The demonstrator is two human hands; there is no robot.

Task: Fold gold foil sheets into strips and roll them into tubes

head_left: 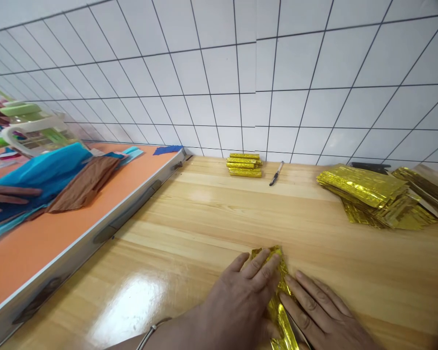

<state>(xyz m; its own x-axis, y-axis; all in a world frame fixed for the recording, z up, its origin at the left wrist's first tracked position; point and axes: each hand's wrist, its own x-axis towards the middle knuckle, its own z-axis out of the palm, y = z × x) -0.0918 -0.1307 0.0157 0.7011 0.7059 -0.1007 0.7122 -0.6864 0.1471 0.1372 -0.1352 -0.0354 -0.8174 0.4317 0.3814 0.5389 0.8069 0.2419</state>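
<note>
A gold foil sheet (282, 321) lies lengthwise on the wooden table (190, 218) at the bottom centre. My left hand (244, 291) lies over its upper left part, fingers stretched out and pressing on the foil. My right hand (317, 311) rests flat along the foil's right edge, fingers extended and partly on it. The foil's lower part looks folded or curled between the hands. Some of the foil is hidden under my fingers.
Rolled gold pieces (244, 165) lie by the tiled wall, beside a pen (276, 174). Stacked gold foil (368, 187) sits at right. On the left orange table (131, 182) are blue and brown cloths (85, 184), a green-lidded container (25, 111) and another person's hand (9, 194).
</note>
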